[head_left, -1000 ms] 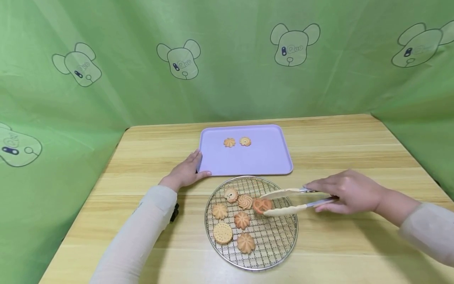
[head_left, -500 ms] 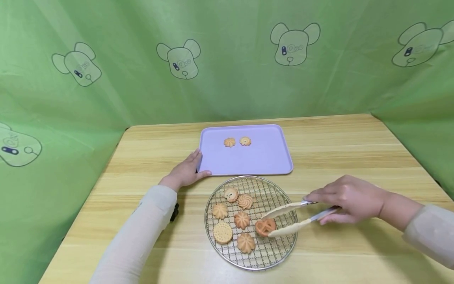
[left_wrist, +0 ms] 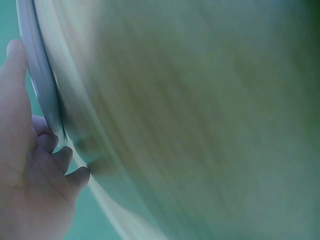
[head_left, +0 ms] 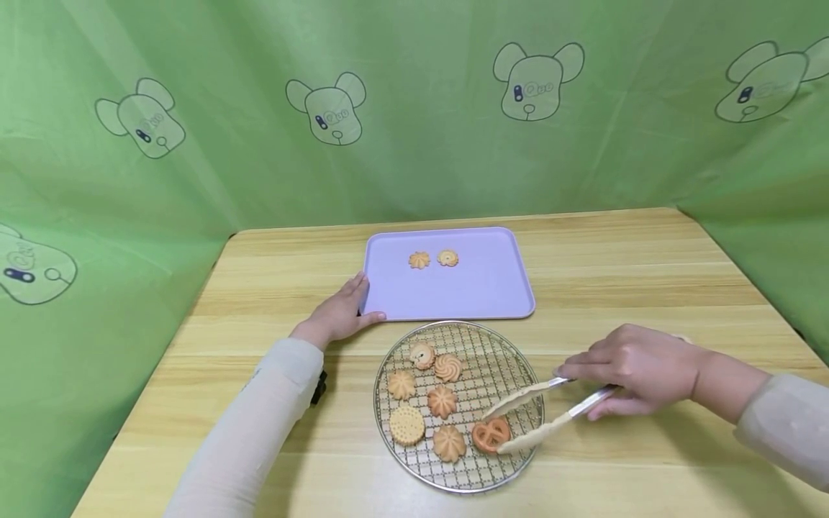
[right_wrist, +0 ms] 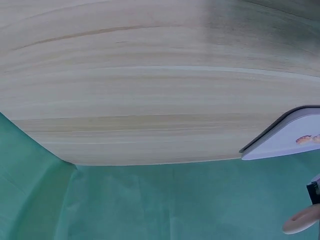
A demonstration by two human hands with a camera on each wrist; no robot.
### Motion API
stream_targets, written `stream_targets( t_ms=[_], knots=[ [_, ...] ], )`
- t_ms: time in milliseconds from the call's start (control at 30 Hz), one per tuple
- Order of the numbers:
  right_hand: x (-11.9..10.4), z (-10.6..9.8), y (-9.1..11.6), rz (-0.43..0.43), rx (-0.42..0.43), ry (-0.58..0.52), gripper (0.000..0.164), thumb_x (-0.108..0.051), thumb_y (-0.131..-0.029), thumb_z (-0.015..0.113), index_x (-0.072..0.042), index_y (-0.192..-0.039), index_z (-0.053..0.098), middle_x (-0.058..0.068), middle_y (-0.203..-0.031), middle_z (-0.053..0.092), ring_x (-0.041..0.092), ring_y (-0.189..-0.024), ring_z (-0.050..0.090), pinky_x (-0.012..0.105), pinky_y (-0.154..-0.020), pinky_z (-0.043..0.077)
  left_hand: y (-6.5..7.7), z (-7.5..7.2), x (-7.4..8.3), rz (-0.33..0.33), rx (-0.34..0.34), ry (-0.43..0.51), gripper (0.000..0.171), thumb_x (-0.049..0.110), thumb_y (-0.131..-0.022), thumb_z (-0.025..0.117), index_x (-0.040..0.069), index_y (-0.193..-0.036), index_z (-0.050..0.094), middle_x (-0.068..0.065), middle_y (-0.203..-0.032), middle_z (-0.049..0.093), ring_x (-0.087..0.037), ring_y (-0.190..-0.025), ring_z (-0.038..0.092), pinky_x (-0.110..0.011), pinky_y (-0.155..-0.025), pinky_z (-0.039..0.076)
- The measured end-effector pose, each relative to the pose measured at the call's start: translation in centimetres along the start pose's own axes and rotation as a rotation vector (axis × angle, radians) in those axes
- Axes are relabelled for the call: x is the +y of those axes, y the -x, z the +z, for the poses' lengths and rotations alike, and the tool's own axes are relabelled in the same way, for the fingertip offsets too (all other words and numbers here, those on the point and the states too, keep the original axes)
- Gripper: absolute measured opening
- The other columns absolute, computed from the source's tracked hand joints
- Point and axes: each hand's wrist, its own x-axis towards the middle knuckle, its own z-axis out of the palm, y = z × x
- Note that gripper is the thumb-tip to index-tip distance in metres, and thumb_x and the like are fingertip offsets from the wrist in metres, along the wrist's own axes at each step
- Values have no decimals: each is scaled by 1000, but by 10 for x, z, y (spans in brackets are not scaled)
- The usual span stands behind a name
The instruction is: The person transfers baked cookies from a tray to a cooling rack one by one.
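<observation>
In the head view my right hand [head_left: 637,370] holds metal tongs [head_left: 537,435] with cream tips. The tips stand on either side of a brown pretzel-shaped cookie [head_left: 491,435] over the right part of a round wire rack [head_left: 505,381]. Several other cookies, among them a swirl cookie [head_left: 448,367] and a round dotted cookie [head_left: 406,425], lie left of it. My left hand [head_left: 340,313] rests at the near left corner of a purple tray [head_left: 479,288], fingers straight along its side and thumb at the front rim. Two cookies [head_left: 419,260] lie on this tray.
The wooden table [head_left: 259,302] carries both tray and rack, the rack standing close in front of the tray. A green curtain [head_left: 421,173] printed with bear heads rises behind the table and along its sides.
My right hand has moved the tongs and the pretzel cookie toward the near side of the rack, from beside the swirl cookie. The left hand and tray have stayed put.
</observation>
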Motion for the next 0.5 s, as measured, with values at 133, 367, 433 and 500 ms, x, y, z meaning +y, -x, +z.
stream_targets(
  t_ms=[133, 367, 433, 500],
  knots=[
    [0, 0, 0, -4, -21, -2, 56, -47, -83, 71, -4, -117, 65, 4, -98, 71, 4, -74, 65, 20, -55, 52, 0, 0, 0, 3, 3, 2, 91, 61, -92, 45, 0, -151, 12, -11, -158, 2, -28, -143, 8, -40, -115, 13],
    [-2, -2, 0, 45, -50, 33, 58, -50, -78, 74, -7, -116, 68, 0, -100, 71, 4, -78, 66, 20, -59, 54, 2, -1, 1, 4, 4, 7, 91, 61, -92, 45, 1, -151, 12, -11, -158, 3, -29, -143, 9, -40, -115, 14],
    [-2, -3, 0, 62, -62, 38, 60, -50, -75, 76, -7, -116, 68, 0, -100, 71, 4, -79, 66, 20, -60, 54, 2, -1, 1, 6, 4, 9, 91, 61, -92, 45, 0, -151, 13, -11, -158, 3, -29, -143, 9, -41, -115, 14],
    [-2, -4, -1, 78, -76, 39, 63, -50, -72, 78, -7, -116, 67, 0, -102, 71, 4, -80, 66, 20, -60, 54, 1, -1, 1, 8, 2, 6, 91, 62, -91, 45, 0, -151, 13, -12, -158, 3, -30, -143, 9, -41, -115, 14]
  ],
)
